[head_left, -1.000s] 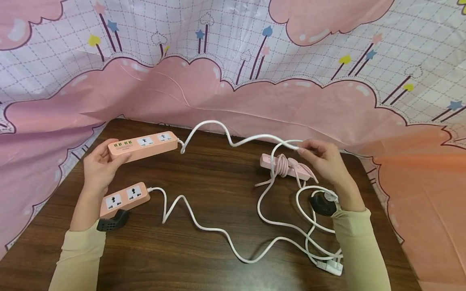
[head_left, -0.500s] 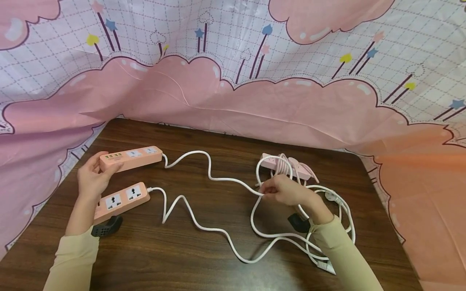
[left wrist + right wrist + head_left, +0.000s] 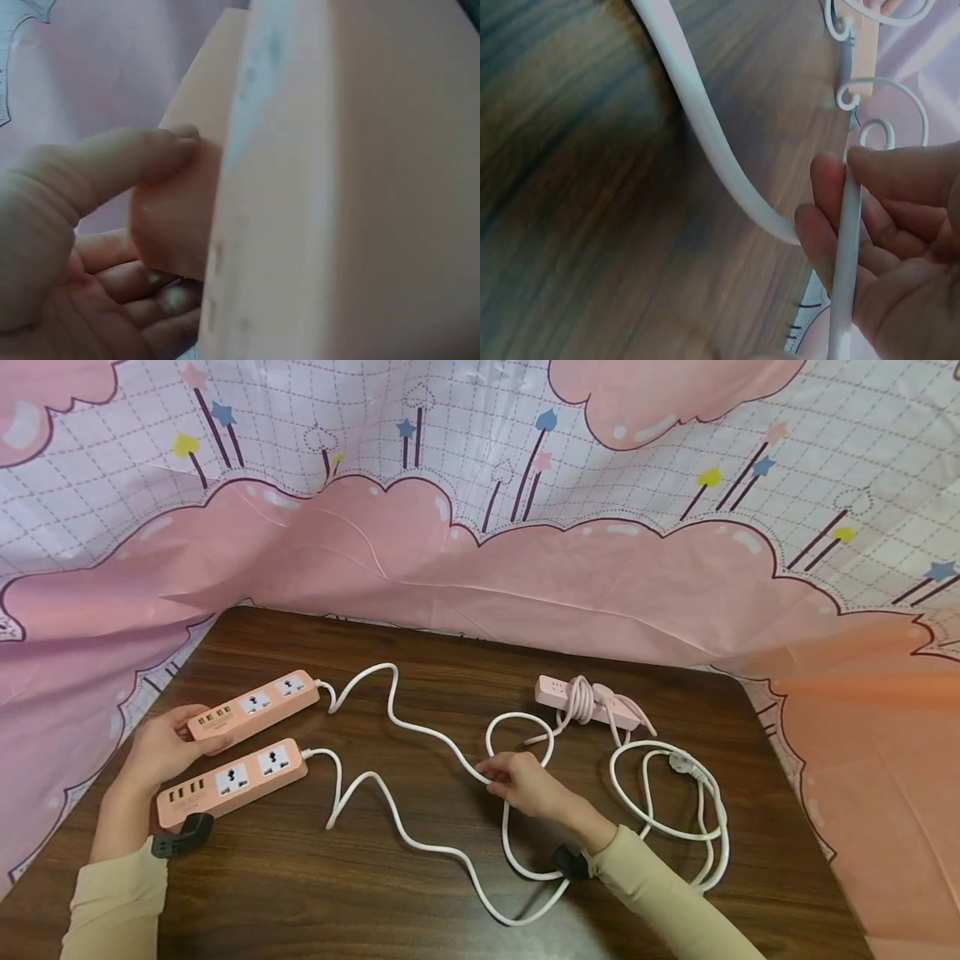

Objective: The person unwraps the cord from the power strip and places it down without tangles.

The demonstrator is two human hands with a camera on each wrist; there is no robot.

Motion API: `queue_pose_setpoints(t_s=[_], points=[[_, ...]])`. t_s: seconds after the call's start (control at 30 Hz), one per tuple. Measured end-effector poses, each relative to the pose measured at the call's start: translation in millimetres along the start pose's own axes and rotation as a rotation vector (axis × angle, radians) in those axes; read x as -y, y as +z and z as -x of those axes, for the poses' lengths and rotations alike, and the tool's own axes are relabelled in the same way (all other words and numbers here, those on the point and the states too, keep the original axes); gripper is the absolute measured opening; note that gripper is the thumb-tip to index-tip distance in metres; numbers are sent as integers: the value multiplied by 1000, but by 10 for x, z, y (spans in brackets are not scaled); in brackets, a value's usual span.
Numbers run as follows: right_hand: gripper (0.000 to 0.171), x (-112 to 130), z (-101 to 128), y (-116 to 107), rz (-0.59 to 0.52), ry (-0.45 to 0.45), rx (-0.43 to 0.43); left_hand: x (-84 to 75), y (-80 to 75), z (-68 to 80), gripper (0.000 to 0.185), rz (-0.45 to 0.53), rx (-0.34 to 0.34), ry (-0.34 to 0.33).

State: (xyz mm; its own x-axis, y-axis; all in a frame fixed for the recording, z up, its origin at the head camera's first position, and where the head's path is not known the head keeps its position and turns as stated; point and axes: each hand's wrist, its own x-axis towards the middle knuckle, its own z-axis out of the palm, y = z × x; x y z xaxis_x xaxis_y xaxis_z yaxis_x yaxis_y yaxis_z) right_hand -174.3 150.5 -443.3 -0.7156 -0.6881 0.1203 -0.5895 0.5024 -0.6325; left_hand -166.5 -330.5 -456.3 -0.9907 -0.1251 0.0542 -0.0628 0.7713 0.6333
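In the head view, my left hand [image 3: 161, 747] holds the left end of a peach power strip [image 3: 258, 712], its thumb along the near side. The left wrist view shows that thumb [image 3: 150, 154] on the strip's end, partly hidden by a second peach strip close to the camera. That second power strip [image 3: 251, 781] lies on the table just nearer, roughly parallel to the first. Right of centre, my right hand [image 3: 528, 787] pinches the white cable [image 3: 438, 737] of the upper strip. The right wrist view shows this cable [image 3: 846, 255] between thumb and fingers.
A pink power strip [image 3: 551, 692] with its cord wound round it lies at the back right. White cable loops [image 3: 720, 814] and a white plug [image 3: 681, 763] lie at the right. The lower strip's cable [image 3: 420, 843] winds across the brown table [image 3: 300, 893]. A patterned curtain [image 3: 480, 585] encloses the back.
The left hand has lowered the held power strip beside the other one, moving it left and nearer. The right hand has brought the white cable left and down toward the table's middle.
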Motion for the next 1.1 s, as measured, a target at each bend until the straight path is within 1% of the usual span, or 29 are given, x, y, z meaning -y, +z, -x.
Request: queue_pose_setpoints(t_s=[0.13,0.23,0.3,0.43,0.53,0.57,0.63,0.7,0.77,0.87,0.97,1.03,1.1], points=[[20,19,-10,41,-10,2,-44,50,12,8,66,-86,74,4],[23,17,-14,58,-8,-18,-48,90,38,6,65,-121,86,15],[27,14,-15,63,-7,-32,-34,104,54,1,64,-131,76,28],[29,12,-19,52,-12,-68,10,109,49,-28,67,-144,101,36],[25,10,-21,25,-31,-92,34,59,25,-49,71,-155,131,32],[24,1,-21,15,-40,-98,37,20,20,-52,70,-157,126,40],[24,-8,-13,-19,-69,-101,34,-97,16,-42,69,-133,97,64],[23,-22,1,-66,-100,-93,16,-267,14,-24,63,-89,49,109],[24,-31,19,-129,-143,-71,-13,-479,28,-3,56,-38,-15,170],[23,-50,40,-238,-199,-18,-87,-816,76,2,46,38,-86,269],[23,-90,60,-366,-177,49,-171,-1154,187,-20,39,112,-148,359],[22,-129,75,-449,-149,99,-222,-1359,282,-47,37,149,-166,422],[22,-180,89,-525,-122,149,-261,-1551,384,-76,37,165,-166,469]])
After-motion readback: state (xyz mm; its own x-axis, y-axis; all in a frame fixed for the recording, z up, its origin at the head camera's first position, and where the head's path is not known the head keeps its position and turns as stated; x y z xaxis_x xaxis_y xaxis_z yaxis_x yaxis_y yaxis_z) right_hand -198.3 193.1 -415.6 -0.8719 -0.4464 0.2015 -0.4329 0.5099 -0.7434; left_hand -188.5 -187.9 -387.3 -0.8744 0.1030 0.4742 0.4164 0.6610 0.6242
